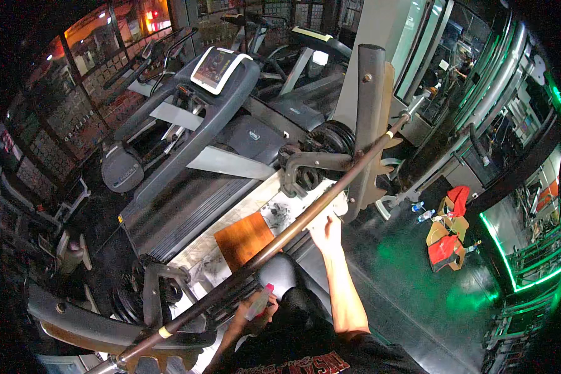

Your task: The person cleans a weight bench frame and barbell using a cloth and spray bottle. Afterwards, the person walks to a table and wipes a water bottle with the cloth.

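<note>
A long barbell bar [280, 240] runs diagonally before me, resting across two rack uprights. My left hand [265, 309] is below the bar, closed around a small translucent bottle [258, 305] with a pink top. My right hand [326, 230] is at the bar's underside, right of its middle. Its fingers hold what looks like a white cloth [339, 204] against the bar; glare blurs its outline. The right upright [370, 93] is dark metal with a notched edge. The left upright [117, 322] shows at lower left, also with notches.
Weight plates [332, 135] hang by the right upright, more plates [126, 299] by the left. Beyond the bar stands a treadmill [187, 126]. A brown board [244, 238] lies beneath the bar. On the floor at right are cardboard boxes [437, 232] with red cloth and plastic bottles [425, 215].
</note>
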Demonstrator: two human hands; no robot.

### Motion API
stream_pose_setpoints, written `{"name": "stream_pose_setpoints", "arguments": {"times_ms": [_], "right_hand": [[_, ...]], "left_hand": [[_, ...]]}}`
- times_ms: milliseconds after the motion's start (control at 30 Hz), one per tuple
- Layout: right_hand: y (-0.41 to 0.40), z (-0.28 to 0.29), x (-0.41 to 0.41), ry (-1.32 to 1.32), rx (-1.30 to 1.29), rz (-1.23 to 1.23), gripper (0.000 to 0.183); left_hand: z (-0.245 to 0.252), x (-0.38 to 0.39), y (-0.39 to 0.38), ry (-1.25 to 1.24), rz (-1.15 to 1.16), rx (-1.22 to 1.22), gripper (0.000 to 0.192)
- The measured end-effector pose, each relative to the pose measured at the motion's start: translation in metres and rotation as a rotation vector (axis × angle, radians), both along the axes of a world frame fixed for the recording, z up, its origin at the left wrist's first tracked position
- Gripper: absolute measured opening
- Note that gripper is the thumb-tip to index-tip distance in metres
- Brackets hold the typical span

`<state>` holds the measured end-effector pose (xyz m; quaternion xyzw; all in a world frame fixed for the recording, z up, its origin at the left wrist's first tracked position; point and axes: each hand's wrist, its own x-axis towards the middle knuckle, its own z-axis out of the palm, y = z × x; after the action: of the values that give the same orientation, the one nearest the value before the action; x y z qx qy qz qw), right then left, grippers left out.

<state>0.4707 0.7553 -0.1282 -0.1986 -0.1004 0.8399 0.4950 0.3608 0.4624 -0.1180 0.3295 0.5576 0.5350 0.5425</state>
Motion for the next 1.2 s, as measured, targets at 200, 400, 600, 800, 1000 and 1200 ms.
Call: {"name": "stream_pose_setpoints", "arguments": {"times_ms": [200, 400, 600, 800, 1000, 1200], "right_hand": [[-0.039, -0.001, -0.011, 0.137, 0.079, 0.260, 0.019], [-0.087, -0.055, 0.019, 0.253, 0.427, 0.513, 0.017], [-0.024, 0.034, 0.024, -0.093, 0.119, 0.239, 0.021], [-0.050, 0.035, -0.001, -0.040, 0.277, 0.053, 0.009], [-0.128, 0.011, -0.013, -0.630, 0.355, 0.143, 0.059], [-0.102, 0.042, 0.017, -0.799, 0.504, -0.208, 0.030]], "left_hand": [[-0.043, -0.013, 0.008, -0.169, -0.192, -0.026, 0.028], [-0.042, -0.007, 0.039, -0.643, -0.247, -0.054, 0.025], [-0.032, -0.001, 0.033, -0.291, -0.194, 0.037, 0.028], [-0.007, 0.029, 0.013, -0.227, -0.040, -0.078, 0.026], [-0.031, 0.035, 0.012, -0.521, -0.089, 0.065, 0.023], [0.020, 0.041, 0.004, -0.394, 0.043, 0.100, 0.027]]}}
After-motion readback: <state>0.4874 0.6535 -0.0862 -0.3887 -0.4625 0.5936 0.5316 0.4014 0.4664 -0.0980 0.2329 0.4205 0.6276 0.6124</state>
